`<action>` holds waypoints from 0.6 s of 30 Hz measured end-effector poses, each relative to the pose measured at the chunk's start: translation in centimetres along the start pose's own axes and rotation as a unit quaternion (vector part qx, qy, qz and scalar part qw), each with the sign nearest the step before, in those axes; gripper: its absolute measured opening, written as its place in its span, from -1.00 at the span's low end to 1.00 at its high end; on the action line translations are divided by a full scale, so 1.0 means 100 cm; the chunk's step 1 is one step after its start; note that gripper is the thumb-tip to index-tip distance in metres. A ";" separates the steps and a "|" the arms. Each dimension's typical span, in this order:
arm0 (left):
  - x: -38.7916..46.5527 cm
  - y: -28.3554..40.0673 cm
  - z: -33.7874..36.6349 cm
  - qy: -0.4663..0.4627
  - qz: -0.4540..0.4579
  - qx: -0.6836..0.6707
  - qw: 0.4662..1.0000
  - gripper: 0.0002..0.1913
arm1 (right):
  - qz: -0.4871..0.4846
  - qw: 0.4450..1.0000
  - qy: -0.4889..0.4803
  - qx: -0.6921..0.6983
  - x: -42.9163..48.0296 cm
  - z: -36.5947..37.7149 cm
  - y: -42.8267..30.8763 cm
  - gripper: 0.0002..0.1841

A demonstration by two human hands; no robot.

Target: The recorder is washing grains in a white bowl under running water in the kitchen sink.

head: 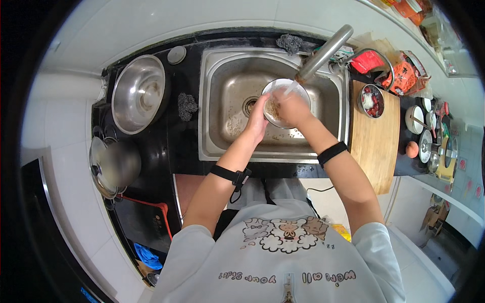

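Observation:
Over the stainless steel sink (pixel 235 85), my left hand (pixel 258 119) holds the left rim of a white bowl (pixel 305 94). My right hand (pixel 292 108) is inside the bowl, blurred, among small brownish grains (pixel 271 108) in cloudy water. Whether its fingers are closed on any grains cannot be told. A stream of water runs from the metal faucet (pixel 322 55) onto the right hand and into the bowl. More small grains lie scattered on the sink floor, left of and below the drain (pixel 250 106).
A large steel basin (pixel 138 94), a steel wool scrubber (pixel 187 107) and a lidded pot (pixel 99 166) stand left. Another scrubber (pixel 289 43) lies behind the sink. To the right, a wooden cutting board (pixel 375 151) bears a metal bowl of red and white food (pixel 371 101).

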State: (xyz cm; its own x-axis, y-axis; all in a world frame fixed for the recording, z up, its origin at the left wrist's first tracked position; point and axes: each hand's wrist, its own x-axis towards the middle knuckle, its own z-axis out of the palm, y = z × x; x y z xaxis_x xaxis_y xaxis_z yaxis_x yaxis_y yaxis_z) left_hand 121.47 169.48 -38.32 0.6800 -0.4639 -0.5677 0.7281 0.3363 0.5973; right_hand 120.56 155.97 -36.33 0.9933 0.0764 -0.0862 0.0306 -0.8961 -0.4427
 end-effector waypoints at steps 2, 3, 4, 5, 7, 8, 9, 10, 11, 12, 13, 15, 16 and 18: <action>-0.001 -0.001 0.001 -0.019 0.034 -0.008 0.999 -0.39 | 0.005 1.000 0.006 0.023 0.001 -0.006 0.004 -0.64; -0.002 -0.001 -0.001 -0.017 0.034 -0.009 0.999 -0.39 | -0.039 0.996 0.018 0.073 0.002 -0.022 0.000 -0.69; -0.003 0.000 -0.002 -0.013 0.024 -0.016 1.000 -0.39 | -0.081 0.989 0.032 0.122 0.002 -0.034 -0.001 -0.73; -0.003 0.001 -0.002 -0.010 0.014 -0.023 1.000 -0.38 | -0.081 0.989 0.031 0.123 0.001 -0.040 0.000 -0.73; -0.002 0.001 -0.002 -0.012 0.015 -0.023 1.000 -0.38 | -0.031 0.983 0.018 0.178 -0.003 -0.048 0.004 -0.78; -0.002 0.001 -0.002 -0.013 0.017 -0.023 0.999 -0.37 | -0.031 0.983 0.019 0.178 -0.001 -0.043 0.005 -0.78; 0.001 0.000 -0.003 -0.015 0.017 -0.022 1.000 -0.37 | -0.039 0.987 0.000 0.154 0.003 -0.038 0.005 -0.76; 0.003 0.000 -0.004 -0.024 0.010 -0.022 0.999 -0.37 | -0.047 0.990 -0.018 0.129 0.005 -0.034 0.006 -0.75; 0.005 -0.001 -0.005 -0.032 0.004 -0.023 0.999 -0.36 | -0.045 0.990 -0.016 0.129 0.003 -0.031 0.008 -0.75; 0.003 0.001 -0.002 -0.033 0.003 -0.021 0.999 -0.36 | -0.042 0.988 -0.037 0.146 0.002 -0.030 0.006 -0.76; 0.000 0.003 0.001 -0.026 0.005 -0.022 0.999 -0.36 | -0.039 0.984 -0.058 0.164 -0.001 -0.030 0.005 -0.77; -0.002 0.006 0.000 -0.016 0.007 -0.021 1.000 -0.35 | 0.007 0.975 -0.015 0.220 -0.006 -0.043 0.001 -0.77; -0.001 0.007 -0.002 -0.026 0.008 -0.027 0.999 -0.35 | 0.052 0.960 0.027 0.272 -0.010 -0.050 -0.001 -0.78; 0.000 0.010 -0.001 -0.039 0.007 -0.030 0.999 -0.34 | 0.051 0.954 0.098 0.280 -0.023 -0.056 0.009 -0.79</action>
State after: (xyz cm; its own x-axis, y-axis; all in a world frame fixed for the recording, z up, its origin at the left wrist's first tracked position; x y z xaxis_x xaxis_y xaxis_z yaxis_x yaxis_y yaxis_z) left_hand 122.21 169.96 -37.77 0.6836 -0.5198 -0.5124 0.7237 0.3916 0.5682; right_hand 118.95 152.52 -31.57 0.9915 -0.1299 -0.0102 -0.0764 -0.5161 -0.8531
